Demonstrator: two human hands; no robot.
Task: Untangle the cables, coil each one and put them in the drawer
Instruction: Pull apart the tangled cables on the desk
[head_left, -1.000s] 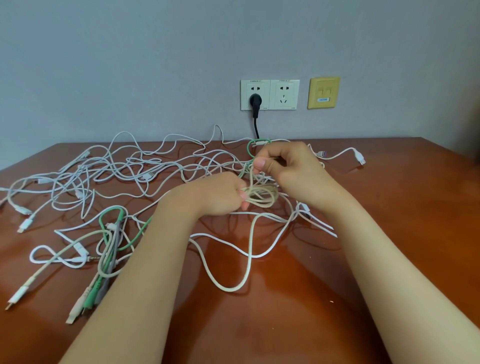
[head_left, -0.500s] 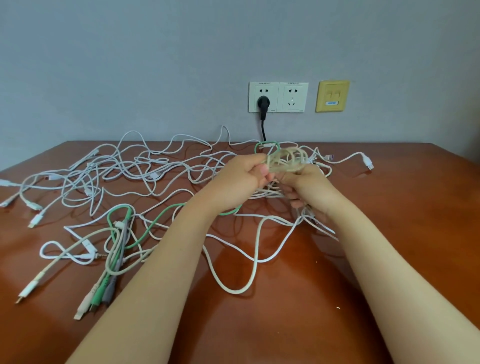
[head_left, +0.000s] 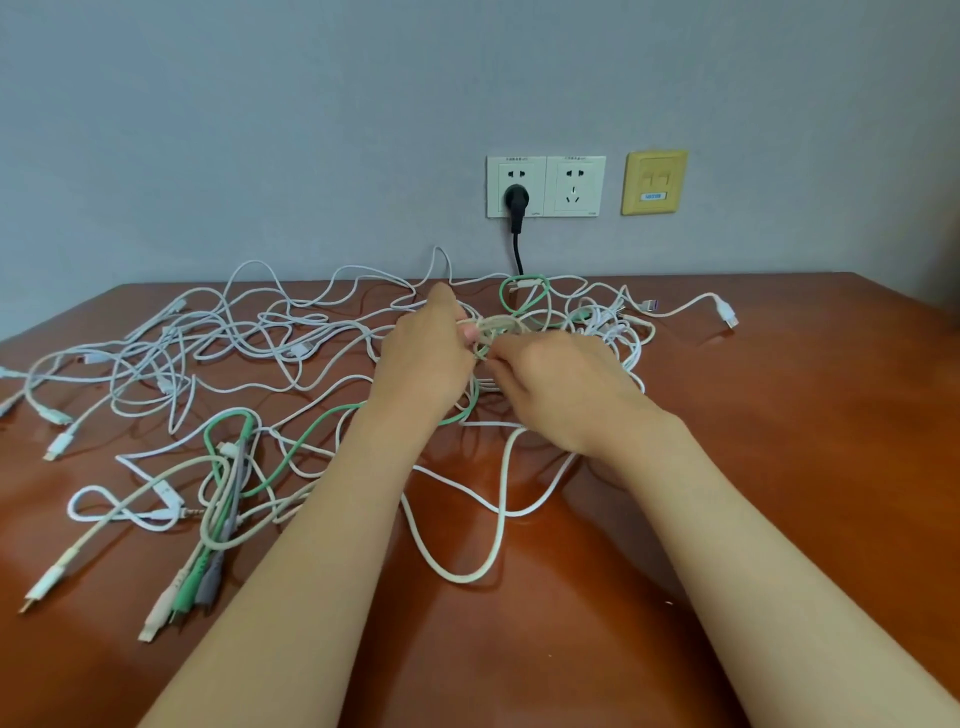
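Now my left hand (head_left: 423, 364) and right hand (head_left: 563, 395) both pinch the beige coil (head_left: 497, 326) between curled fingers, above the tangled cables (head_left: 234, 353) on the table (head_left: 779, 415). Since half a second ago, hands and coil have drifted left.

Single head-worn view, forward and down, close over the table (head_left: 779, 467).
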